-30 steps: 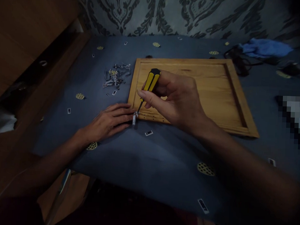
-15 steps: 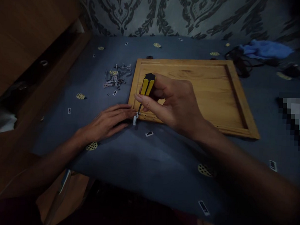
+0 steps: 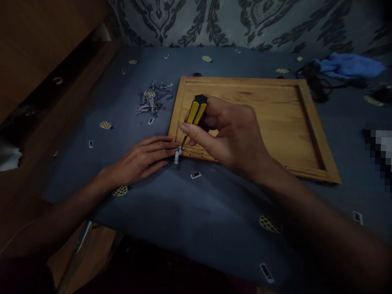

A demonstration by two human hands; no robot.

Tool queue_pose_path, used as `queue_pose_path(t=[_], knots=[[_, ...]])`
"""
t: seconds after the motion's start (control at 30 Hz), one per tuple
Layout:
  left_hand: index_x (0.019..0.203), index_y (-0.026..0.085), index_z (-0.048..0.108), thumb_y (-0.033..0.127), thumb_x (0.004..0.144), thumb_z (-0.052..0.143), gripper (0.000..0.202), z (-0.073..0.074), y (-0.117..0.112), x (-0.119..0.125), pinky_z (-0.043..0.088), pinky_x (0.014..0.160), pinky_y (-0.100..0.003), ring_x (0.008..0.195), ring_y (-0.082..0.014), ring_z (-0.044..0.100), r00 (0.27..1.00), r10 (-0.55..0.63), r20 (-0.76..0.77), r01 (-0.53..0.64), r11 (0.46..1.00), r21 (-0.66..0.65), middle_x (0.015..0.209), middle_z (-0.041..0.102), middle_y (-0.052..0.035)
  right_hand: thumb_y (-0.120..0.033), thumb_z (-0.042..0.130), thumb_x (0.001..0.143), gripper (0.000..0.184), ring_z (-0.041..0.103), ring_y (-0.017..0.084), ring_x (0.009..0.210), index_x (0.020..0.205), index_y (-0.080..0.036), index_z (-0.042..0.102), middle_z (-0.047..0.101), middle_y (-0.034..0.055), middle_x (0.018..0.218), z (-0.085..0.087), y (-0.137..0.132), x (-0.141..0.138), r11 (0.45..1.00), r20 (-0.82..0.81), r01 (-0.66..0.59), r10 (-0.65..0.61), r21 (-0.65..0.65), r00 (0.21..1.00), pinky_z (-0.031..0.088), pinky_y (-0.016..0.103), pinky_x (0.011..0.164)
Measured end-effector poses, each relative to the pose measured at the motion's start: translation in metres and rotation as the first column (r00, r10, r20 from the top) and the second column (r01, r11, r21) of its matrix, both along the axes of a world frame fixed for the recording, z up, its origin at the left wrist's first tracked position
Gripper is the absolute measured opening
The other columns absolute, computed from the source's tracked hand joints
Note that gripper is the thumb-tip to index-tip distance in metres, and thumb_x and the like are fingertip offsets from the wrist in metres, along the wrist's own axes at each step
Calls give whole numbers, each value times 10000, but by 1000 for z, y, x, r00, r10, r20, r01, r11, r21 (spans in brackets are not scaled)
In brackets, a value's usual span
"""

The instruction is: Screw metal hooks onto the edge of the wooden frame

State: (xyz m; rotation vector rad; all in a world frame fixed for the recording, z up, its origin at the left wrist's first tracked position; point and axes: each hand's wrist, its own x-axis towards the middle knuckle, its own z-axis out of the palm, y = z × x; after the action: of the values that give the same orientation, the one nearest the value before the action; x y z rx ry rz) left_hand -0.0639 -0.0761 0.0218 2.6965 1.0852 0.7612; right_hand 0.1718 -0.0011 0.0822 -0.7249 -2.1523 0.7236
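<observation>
A silvery metal fitting (image 3: pixel 176 157) is sitting at the near-left corner of the raised-rim wooden panel (image 3: pixel 274 119). We are resting our left hand (image 3: pixel 147 156) flat beside it, fingers slightly spread, presumably for steadiness, and pinching a yellow-and-black screwdriver (image 3: pixel 197 110) in our right hand (image 3: pixel 230 131), likely guiding its tip; bent metal pieces (image 3: pixel 149 104) are lying heaped on the patterned worktop (image 3: pixel 168 210).

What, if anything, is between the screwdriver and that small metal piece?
Nothing visible: the screwdriver, in the right hand, points down at the metal piece at the near left corner of the wooden panel. The left hand lies beside it, out of the way.
</observation>
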Motion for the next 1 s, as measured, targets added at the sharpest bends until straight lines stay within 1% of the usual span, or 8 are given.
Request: queue_pose_path(t=[0.1,0.17,0.3,0.43,0.57,0.83,0.93,1.0], knots=[[1401,193,605,210,1059,560,345,3,-1,1,513,1207,-443,1432,-236,582,1000,1,23,0,999,-48,1450,671,-112,-366,694,978,229,645,175,675,815,-234,600,663,9,760,-2,1,0,1000,-20,-11,11,1,1000,507,328,617],[1325,186,637,188,1060,546,280,5,-1,1,518,1195,-422,1402,-226,609,997,20,72,-15,997,-74,1441,672,-121,-364,698,973,235,634,167,659,804,-234,598,644,1,732,-3,1,1,1000,-22,-13,14,15,1000,492,318,591],[1151,168,668,167,1051,547,157,5,-1,-2,587,1053,-348,1230,-201,707,983,81,166,-75,996,-44,1300,732,-122,-342,704,968,218,628,160,654,804,-233,611,623,-6,716,-2,1,2,1000,-17,-13,13,12,1000,482,307,573],[1092,155,659,173,1052,552,115,4,1,-4,588,977,-322,1111,-184,726,983,109,145,-109,994,-5,1208,749,-110,-339,726,957,200,624,159,650,817,-239,624,614,-9,703,-1,0,2,1000,-23,2,-2,0,1000,482,307,577],[1053,166,668,182,1057,540,129,5,3,-6,575,935,-309,1027,-171,706,975,176,133,-181,983,21,1155,752,-81,-357,715,962,222,612,152,631,809,-234,612,626,-10,705,0,0,2,1000,-23,2,-3,-9,1000,461,306,567],[1062,174,679,223,1077,482,203,2,5,-11,579,910,-352,985,-191,688,955,288,63,-286,957,-41,1071,749,-77,-307,671,981,188,614,163,612,818,-239,604,628,-11,679,5,0,2,999,7,-35,35,-5,999,441,316,561],[1045,183,676,228,1075,475,209,2,6,-12,568,901,-362,976,-199,680,935,350,56,-347,936,-56,1040,737,-69,-293,667,982,174,613,162,604,827,-237,612,639,-9,673,5,1,2,999,4,-49,48,21,999,442,313,564],[1057,188,674,227,1070,466,211,1,7,-16,563,896,-359,982,-205,676,900,431,58,-428,902,-52,1033,723,-67,-302,666,982,181,613,164,603,825,-232,610,646,-4,668,4,1,2,998,0,-52,52,21,999,437,311,560]])
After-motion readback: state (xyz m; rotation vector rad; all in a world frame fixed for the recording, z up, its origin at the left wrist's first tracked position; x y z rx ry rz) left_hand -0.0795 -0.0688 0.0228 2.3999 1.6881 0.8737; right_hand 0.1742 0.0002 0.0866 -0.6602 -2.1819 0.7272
